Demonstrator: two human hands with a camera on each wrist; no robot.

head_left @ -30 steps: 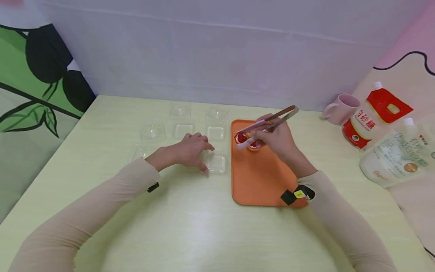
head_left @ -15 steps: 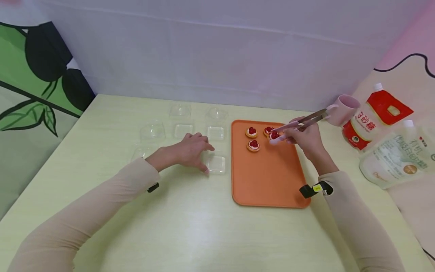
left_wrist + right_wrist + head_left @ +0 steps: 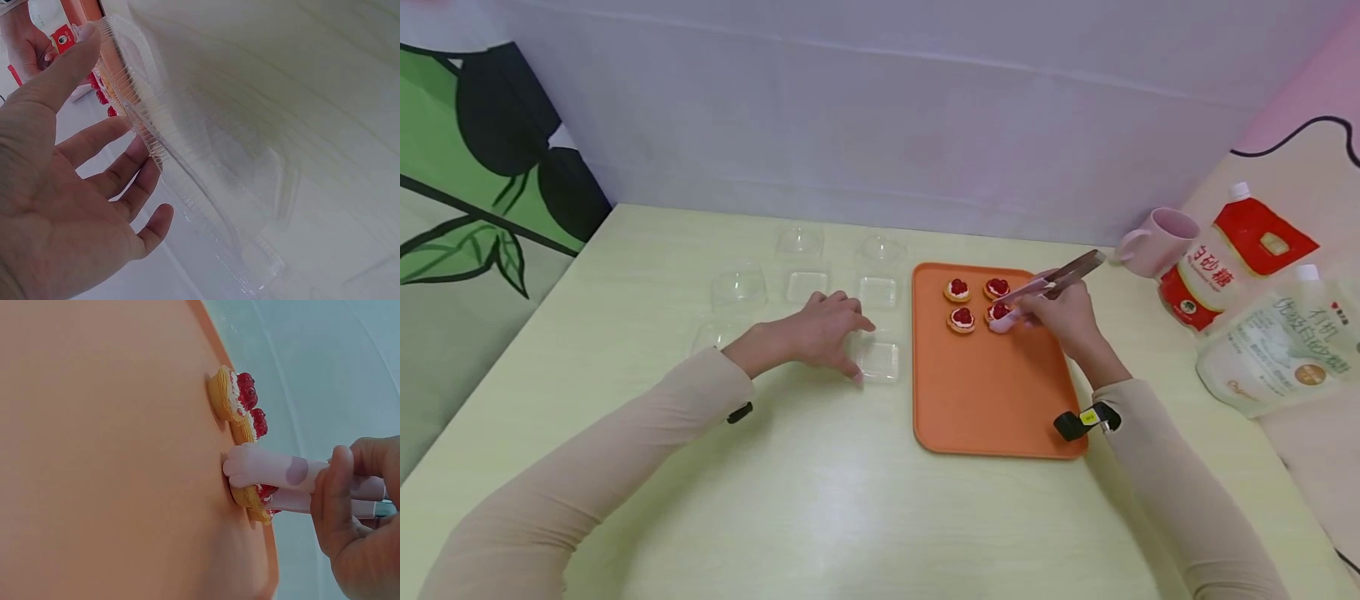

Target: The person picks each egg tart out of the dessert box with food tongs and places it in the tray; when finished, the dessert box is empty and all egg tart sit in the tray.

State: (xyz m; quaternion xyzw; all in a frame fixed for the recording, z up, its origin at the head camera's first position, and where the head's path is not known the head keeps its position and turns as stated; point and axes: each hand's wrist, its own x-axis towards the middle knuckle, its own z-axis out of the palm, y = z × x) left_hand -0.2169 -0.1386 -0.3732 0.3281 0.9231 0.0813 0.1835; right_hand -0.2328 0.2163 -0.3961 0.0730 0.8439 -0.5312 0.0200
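Note:
My right hand (image 3: 1060, 312) grips a pair of tongs (image 3: 1056, 279) with pink handles and paw-shaped tips (image 3: 240, 465). In the head view the tips straddle the near right tart (image 3: 999, 313), one of several small tarts with white cream and red berries grouped on an orange tray (image 3: 992, 408). Left of the tray, my left hand (image 3: 820, 333) lies spread beside a clear plastic container (image 3: 877, 361). Seen from the left wrist, its thumb and fingers touch the rim of the clear container (image 3: 194, 181), without curling round it.
More clear containers (image 3: 807, 286) stand behind and left of the left hand, several with domed parts (image 3: 739, 285). Right of the tray are a pink mug (image 3: 1161, 242), a red-and-white sugar bag (image 3: 1228, 250) and a whitish pouch (image 3: 1270, 350). A pale curtain (image 3: 880, 117) hangs behind the table.
My right hand has moved right across the tray with the tongs, uncovering the left tarts, then slightly left and down. The tart at the tips has settled at near right. The left hand has stayed put.

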